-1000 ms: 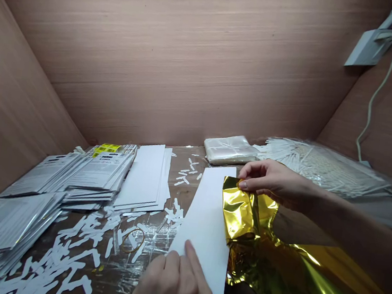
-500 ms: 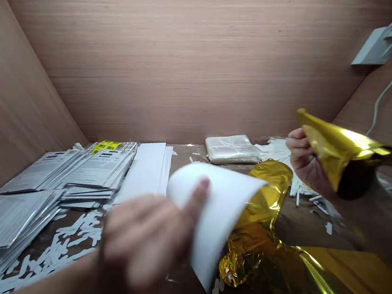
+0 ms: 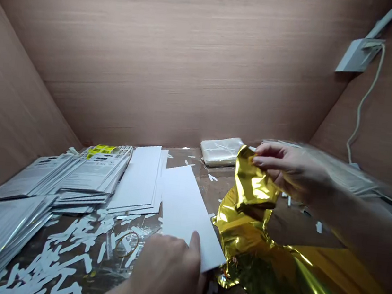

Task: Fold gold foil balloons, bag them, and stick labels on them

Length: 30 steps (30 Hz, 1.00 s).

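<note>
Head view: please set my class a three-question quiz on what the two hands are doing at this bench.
1. True or false: the right hand pinches the foil and holds its end up off the table.
2. The left hand has its thumb on: A) the card; B) scissors; C) a cup.
3. Fill in: the band lies on the table to the ___ of the left hand.

Key: 1 true; 2 A; 3 left.
</note>
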Tool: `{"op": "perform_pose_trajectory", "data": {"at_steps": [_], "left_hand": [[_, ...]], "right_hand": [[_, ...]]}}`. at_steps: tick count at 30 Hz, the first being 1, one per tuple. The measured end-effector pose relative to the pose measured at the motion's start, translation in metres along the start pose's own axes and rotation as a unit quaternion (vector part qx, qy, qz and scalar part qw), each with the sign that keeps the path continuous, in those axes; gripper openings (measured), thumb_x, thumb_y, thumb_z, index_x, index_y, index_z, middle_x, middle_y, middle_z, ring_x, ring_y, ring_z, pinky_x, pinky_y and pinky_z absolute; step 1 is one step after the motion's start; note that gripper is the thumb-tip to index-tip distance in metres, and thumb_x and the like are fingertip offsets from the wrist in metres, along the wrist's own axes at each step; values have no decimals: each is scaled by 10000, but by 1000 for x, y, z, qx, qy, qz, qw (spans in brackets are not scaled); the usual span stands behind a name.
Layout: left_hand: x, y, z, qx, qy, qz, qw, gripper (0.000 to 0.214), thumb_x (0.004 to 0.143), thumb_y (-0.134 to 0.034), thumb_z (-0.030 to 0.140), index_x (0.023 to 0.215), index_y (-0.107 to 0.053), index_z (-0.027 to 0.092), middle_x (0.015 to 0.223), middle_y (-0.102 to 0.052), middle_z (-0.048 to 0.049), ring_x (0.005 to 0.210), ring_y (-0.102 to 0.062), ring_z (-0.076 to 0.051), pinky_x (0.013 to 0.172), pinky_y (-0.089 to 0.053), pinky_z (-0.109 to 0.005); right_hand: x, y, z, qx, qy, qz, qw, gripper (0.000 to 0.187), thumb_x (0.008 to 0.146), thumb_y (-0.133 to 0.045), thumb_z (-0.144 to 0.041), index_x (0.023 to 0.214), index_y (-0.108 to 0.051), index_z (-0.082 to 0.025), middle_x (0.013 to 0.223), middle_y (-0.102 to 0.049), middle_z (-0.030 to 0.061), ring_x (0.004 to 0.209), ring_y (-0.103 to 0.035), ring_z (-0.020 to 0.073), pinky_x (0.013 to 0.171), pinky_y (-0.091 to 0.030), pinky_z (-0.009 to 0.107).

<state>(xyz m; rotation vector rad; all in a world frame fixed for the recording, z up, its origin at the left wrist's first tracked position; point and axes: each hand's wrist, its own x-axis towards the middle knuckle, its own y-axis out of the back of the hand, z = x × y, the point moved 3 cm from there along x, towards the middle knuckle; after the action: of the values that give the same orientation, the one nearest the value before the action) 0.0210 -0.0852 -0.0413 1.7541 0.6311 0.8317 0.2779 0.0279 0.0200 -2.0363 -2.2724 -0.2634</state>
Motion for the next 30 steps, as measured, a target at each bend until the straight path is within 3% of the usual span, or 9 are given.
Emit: {"op": "perform_pose_trajectory", "data": {"at_steps": [2,4,8,11,13,15,17,23,30], "left_hand": [[-6,-7,12,-33,-16,0,999,311,745,-673,375,918,-767,133,509,-676,-62,390,-636,-288,370,-406,-326],[-12,-9,16,-69,-59,58,994,291,770,-679,454,787,-715,166,458,-623,-26,335,-574,-234,337,-334,-295],[-21,1,12,-132,-177,234,947,271,871,-627,229,619,-531,204,459,-525,34,379,-508,-116,393,-328,-250],[-18,4,10,-155,-196,301,920,185,905,-594,184,721,-619,184,551,-583,16,549,-622,-142,504,-461,-261],[-12,-3,10,-154,-180,308,921,151,911,-590,227,872,-710,144,755,-723,-55,801,-728,-216,678,-573,-313],[-9,-15,11,-141,-155,299,931,267,909,-591,279,1024,-746,95,1013,-780,-134,1027,-733,-287,858,-600,-375],[-9,-28,13,-125,-135,281,942,381,919,-582,345,1100,-749,55,1140,-771,-171,1087,-726,-309,917,-597,-387],[-16,-43,12,-84,-104,242,961,465,1016,-477,423,1138,-761,76,1154,-783,-131,1047,-751,-300,810,-614,-362],[-17,-45,8,-90,-63,217,970,400,1040,-441,332,1146,-760,116,1200,-774,-89,1011,-752,-257,688,-580,-341]], "right_hand": [[0,-13,13,11,-41,-49,998,371,614,-952,-340,843,-713,-174,799,-692,15,719,-632,132,677,-508,269],[0,-27,29,-5,-78,-112,991,331,645,-938,-320,841,-726,-157,775,-701,19,701,-629,126,672,-502,263],[-8,-56,55,-70,-100,-217,969,247,721,-874,-308,853,-733,-154,778,-722,21,701,-633,132,666,-494,261],[-20,-79,63,-142,-82,-256,953,180,757,-820,-268,886,-750,-163,808,-741,19,718,-644,145,662,-492,263],[-28,-93,65,-182,-54,-257,948,127,797,-770,-247,899,-757,-172,828,-755,17,740,-664,154,671,-503,264],[-35,-103,64,-220,-13,-247,944,90,831,-728,-217,907,-764,-185,830,-762,6,741,-675,149,673,-507,257],[-39,-108,62,-264,40,-231,936,87,853,-705,-192,910,-770,-193,810,-755,-5,706,-664,133,659,-498,250],[-42,-97,56,-351,235,-245,872,111,908,-688,-189,985,-767,-192,1052,-749,48,978,-660,171,855,-515,283],[-42,-93,64,-433,259,-294,812,241,1027,-554,-248,912,-760,-198,1075,-731,44,929,-610,180,810,-480,326]]}}
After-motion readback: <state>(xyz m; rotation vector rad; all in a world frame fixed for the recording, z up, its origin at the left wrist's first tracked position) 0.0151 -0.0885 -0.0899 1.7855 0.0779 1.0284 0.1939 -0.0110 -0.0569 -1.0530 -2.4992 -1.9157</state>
